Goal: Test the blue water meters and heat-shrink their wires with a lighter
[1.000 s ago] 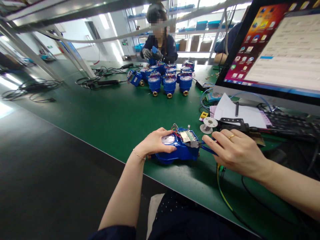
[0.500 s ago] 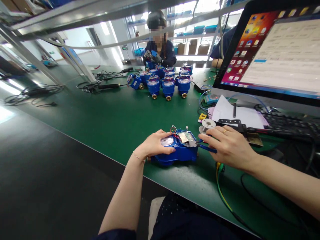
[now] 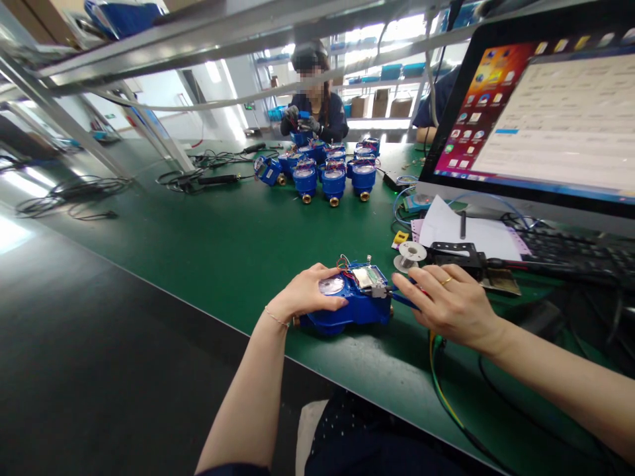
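Observation:
A blue water meter (image 3: 360,309) with brass ends lies on the green table in front of me. My left hand (image 3: 315,291) is closed around its round dial end, thumb and fingers on either side of the clear dial (image 3: 331,285). The compartment to the right stands open, showing a circuit board (image 3: 366,276) and thin red and white wires (image 3: 343,263). My right hand (image 3: 449,304) grips blue-handled pliers (image 3: 404,300). Their jaws touch a grey piece at the compartment's near right edge; exactly what they hold is too small to tell.
Several similar blue meters (image 3: 333,182) stand farther back, before a co-worker (image 3: 317,109) in gloves. A solder spool (image 3: 411,251), papers (image 3: 454,225), a keyboard (image 3: 585,248) and a monitor (image 3: 546,119) are to the right. Cables (image 3: 439,383) run near my right forearm.
The pliers' handles look closer together and their head sits slightly lower on the compartment edge. My left hand stays on the meter. The camera view has tilted slightly.

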